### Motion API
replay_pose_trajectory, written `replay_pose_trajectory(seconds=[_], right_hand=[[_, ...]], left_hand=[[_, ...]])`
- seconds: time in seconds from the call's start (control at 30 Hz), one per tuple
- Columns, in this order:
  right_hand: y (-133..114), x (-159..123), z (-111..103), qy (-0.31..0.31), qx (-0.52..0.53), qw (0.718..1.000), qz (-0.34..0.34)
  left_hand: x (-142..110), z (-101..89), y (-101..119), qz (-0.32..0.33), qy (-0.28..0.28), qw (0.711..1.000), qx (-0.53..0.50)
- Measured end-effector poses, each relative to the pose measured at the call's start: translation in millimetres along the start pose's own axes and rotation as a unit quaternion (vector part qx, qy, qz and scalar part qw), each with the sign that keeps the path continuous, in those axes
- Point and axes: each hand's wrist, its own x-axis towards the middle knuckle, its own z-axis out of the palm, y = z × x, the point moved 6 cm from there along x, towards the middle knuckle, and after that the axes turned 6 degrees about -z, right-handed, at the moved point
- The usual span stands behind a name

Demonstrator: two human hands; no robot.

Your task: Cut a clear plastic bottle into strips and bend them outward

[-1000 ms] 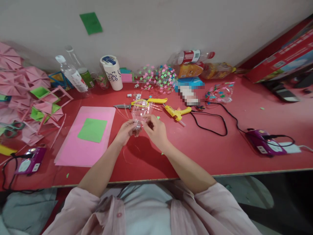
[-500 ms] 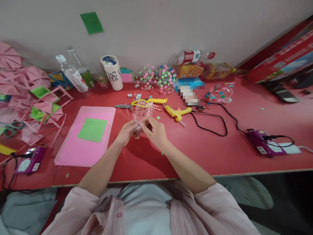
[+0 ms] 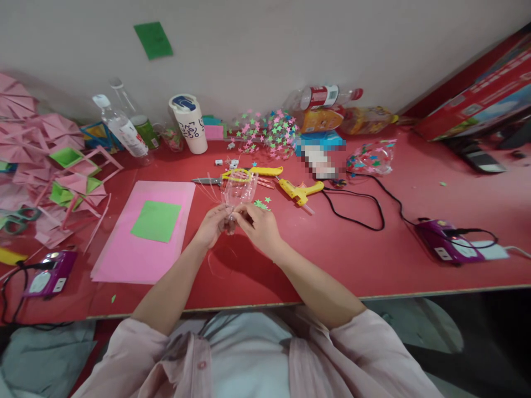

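Right hand [image 3: 262,228] has edged leftward (near green stars [image 3: 261,205]), pinching clear plastic piece [image 3: 240,189] with left hand [image 3: 210,226]

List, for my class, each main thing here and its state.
Left hand's grip: closed on clear plastic piece
Right hand's grip: pinching the same piece
Scissors: lying flat
Glue gun: lying down
Green square: flat on pink sheets
White cup: upright
Red-capped bottle: closed, on its side
Right socket block: plug inserted
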Motion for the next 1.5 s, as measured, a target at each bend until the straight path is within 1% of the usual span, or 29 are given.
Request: replay_pose_trajectory(seconds=[0.1, 0.2, 0.33, 0.43, 0.53, 0.6, 0.9, 1.13, 1.27, 1.37, 1.5], right_hand=[[-0.6, 0.2, -5.1, 0.020, 0.012, 1.000, 0.003], [-2.4, 0.1, -5.2, 0.024, 0.013, 1.000, -0.005], [-6.4, -1.0, -1.1, 0.005, 0.000, 1.000, -0.018], [-7.4, -1.1, -5.1, 0.023, -0.006, 1.000, -0.014], [-4.9, -0.4, -12.2, 0.056, -0.006, 0.998, 0.007], [-2.3, 0.3, -14.5, 0.063, -0.008, 0.998, 0.025], [7.3, 2.7, -13.5, 0.055, 0.006, 0.994, 0.098], [11.9, 4.1, -10.8, 0.053, 0.048, 0.989, 0.126], [11.0, 4.3, -11.5, 0.065, 0.075, 0.987, 0.125], [7.1, 4.0, -12.0, 0.071, 0.103, 0.987, 0.104], [5.1, 3.5, -8.8, 0.052, 0.106, 0.989, 0.084]], left_hand=[[0.0, 2.4, 0.4, -0.005, -0.013, 1.000, 0.001], [-0.2, 4.0, 0.1, -0.013, -0.023, 1.000, 0.000], [-0.1, 2.1, -0.2, -0.019, -0.019, 1.000, -0.001], [0.4, 0.8, 1.1, -0.016, -0.017, 1.000, 0.000], [0.7, 1.4, 2.0, -0.014, -0.024, 1.000, -0.002], [0.8, 1.3, 1.5, -0.017, -0.024, 1.000, -0.006], [2.5, -1.5, -2.9, -0.010, -0.026, 1.000, 0.002], [1.1, 0.0, -1.6, -0.008, -0.020, 1.000, 0.003], [0.3, 1.4, -0.5, -0.009, -0.024, 1.000, 0.008], [1.0, 0.5, -0.4, -0.004, -0.024, 1.000, 0.009], [1.9, 0.5, -0.2, 0.001, -0.027, 1.000, 0.014]])
